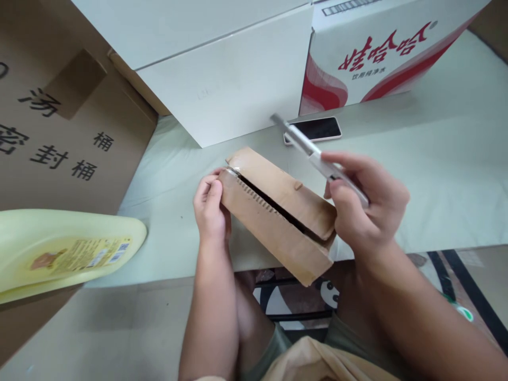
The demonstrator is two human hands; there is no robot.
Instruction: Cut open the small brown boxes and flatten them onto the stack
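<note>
A small brown cardboard parcel [278, 222] lies slanted on the pale table edge, its top seam slit open along the middle. My left hand [210, 206] is closed on the parcel's left end, pinching the clear tape there. My right hand [365, 206] is closed around a silver utility knife [313, 153], whose blade end points up and to the left, above the parcel's right end. The right hand's lower fingers rest against the parcel's right corner.
A white box [222, 69] and a red-and-white carton [377, 53] stand behind the parcel, with a phone [317, 128] lying flat between them. A large brown carton [59, 121] is at left, and a yellow bottle [59, 254] lies on it.
</note>
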